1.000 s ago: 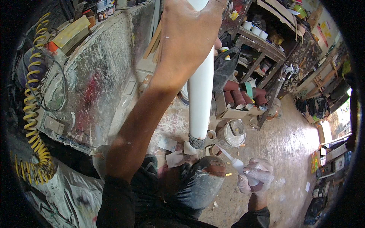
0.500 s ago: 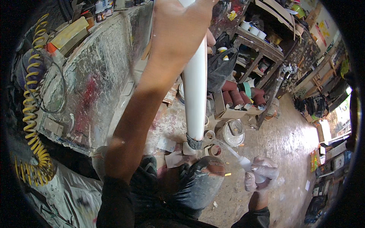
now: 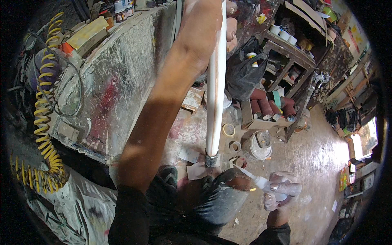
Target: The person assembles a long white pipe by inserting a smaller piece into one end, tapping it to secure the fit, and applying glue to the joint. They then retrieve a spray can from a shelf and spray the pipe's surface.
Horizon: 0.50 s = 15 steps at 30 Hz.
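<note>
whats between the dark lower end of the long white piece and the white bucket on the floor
In the head view, a pale tape roll shows between them, with a brownish roll and the bottle's nozzle just below that line.

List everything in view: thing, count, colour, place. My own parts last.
Strip: 1, white, in left hand
Bottle: 1, white, in right hand
Tubs: 2, whitish, floor
Rings: 3, tan to reddish, floor by tubs
Rolls: several, reddish-brown, in box
Box: 1, brown, right of strip
Bag: 1, black, upper middle
Cups: 3, white, on shelf
Shelf: 1, brown, upper right
Hose: 1, yellow, far left
Panel: 1, stained grey, left
Sheet: 1, pale, lower left
Jars: several, mixed, upper left
Papers: several, pale, by strip's tip
Clutter: too small to count, mixed, right edge
Left hand: 1, bare, upper middle
Right hand: 1, pale-dusted, lower right
Sleeves: 2, black, lower edge
Trousers: 1 pair, dark, lower middle
</note>
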Each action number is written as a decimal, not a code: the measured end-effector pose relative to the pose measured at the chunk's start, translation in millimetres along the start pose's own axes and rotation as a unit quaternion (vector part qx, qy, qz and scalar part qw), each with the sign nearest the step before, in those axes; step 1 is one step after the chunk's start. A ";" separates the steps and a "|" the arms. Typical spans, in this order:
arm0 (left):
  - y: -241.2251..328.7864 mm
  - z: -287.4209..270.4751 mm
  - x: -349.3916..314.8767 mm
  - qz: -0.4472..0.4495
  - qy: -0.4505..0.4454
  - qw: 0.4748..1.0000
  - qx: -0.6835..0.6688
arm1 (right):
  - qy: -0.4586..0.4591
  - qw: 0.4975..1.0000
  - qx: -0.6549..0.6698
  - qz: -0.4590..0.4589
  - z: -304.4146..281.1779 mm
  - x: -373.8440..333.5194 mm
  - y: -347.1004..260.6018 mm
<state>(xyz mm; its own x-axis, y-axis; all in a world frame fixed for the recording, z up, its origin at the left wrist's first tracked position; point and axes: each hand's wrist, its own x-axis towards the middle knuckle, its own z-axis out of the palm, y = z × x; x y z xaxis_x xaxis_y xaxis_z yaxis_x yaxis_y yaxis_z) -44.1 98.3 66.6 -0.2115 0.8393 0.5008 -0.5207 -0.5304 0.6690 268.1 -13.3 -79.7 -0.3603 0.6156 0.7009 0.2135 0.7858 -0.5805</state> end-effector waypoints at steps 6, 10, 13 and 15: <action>3.2 1.7 -1.1 0.007 -0.014 1.000 -0.012 | -0.117 0.987 -0.040 -0.102 2.5 15.9 3.8; 4.1 2.2 -2.2 0.040 -0.020 0.999 -0.003 | -0.070 0.991 -0.048 -0.099 0.1 11.8 8.1; 6.6 -0.2 -1.3 0.048 -0.036 0.998 0.010 | -0.044 0.990 -0.098 -0.087 -1.9 6.0 9.4; 9.2 -3.1 0.7 0.047 -0.016 0.999 -0.016 | 0.013 0.996 -0.073 -0.053 -1.1 1.9 9.2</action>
<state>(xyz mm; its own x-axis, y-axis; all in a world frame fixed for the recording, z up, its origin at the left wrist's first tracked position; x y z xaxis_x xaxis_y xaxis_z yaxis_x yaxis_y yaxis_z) -51.6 94.4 71.4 -0.2355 0.7814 0.5779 -0.5267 -0.6024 0.5998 270.4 -4.8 -83.3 -0.3650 0.5289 0.7662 0.3057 0.8454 -0.4380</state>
